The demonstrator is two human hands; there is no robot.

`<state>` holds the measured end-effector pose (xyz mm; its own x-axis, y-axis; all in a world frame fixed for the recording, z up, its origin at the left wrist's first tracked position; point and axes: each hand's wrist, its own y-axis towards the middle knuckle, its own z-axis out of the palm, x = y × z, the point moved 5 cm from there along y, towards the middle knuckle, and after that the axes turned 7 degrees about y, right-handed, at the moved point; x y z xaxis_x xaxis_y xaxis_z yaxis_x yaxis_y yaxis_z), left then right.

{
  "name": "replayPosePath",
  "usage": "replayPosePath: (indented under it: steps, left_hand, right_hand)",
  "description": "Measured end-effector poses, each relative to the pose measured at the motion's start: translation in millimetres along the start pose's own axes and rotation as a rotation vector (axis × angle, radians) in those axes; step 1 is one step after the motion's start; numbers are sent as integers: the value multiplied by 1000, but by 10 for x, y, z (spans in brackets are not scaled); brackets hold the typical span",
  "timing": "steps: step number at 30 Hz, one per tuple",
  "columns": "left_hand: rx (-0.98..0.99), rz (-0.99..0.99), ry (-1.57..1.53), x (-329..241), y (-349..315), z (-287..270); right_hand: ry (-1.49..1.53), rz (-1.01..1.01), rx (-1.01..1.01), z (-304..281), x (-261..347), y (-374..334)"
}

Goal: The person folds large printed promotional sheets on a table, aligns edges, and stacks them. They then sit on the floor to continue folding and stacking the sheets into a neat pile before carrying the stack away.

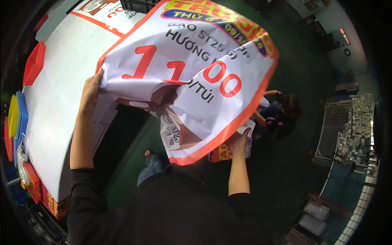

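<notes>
A large printed banner sheet (pixel 183 87), white with an orange-red border and red and black print, is stretched out in front of me, creased and sagging in the middle. My left hand (pixel 91 90) grips its left edge, beside the white table. Lower down at the right, my right hand (pixel 239 143) is closed on the sheet's other edge, its thumb showing and its fingers mostly hidden. Under that hand hangs a yellow-and-red printed piece (pixel 220 154); I cannot tell whether it belongs to the same sheet.
Another printed sheet (pixel 98 20) lies on the white table (pixel 53 94) near a black crate (pixel 136 5). Red tray (pixel 34 63) and colored baskets (pixel 16 116) line the table's left side. A person (pixel 281 112) crouches at right, near a wire-mesh rack (pixel 326 132).
</notes>
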<state>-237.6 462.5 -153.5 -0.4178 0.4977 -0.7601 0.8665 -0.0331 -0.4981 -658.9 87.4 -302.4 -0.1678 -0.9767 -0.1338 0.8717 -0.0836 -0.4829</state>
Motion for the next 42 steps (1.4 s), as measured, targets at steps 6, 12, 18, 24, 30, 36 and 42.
replayPosePath:
  steps: [6, 12, 18, 24, 30, 36, 42]
  left_hand:
    - [28, 99, -313, -2979, 1874, 3707]
    - [309, 150, -603, -3875, 2459, 5178]
    - [598, 338, -706, -3511, 2111, 4714]
    - [91, 1325, 21, -4433, 2222, 1989]
    - [239, 1418, 73, -3449, 1784, 1437]
    - [522, 691, 46, -2050, 1540, 3227]
    - [868, 479, 354, -1228, 1147, 4304]
  right_hand:
    - [-810, -170, -172, 977, 3316, 1914]
    - [-881, -420, -540, 1246, 4082, 2545]
    - [-985, -792, -784, 775, 3286, 1961]
    - [-603, -1006, -607, 1266, 3994, 223]
    - [-829, -1386, -388, 2196, 3512, -787]
    - [-1057, -1610, -150, 3324, 2576, -716]
    - [-969, -1897, -186, 3988, 2201, -1766]
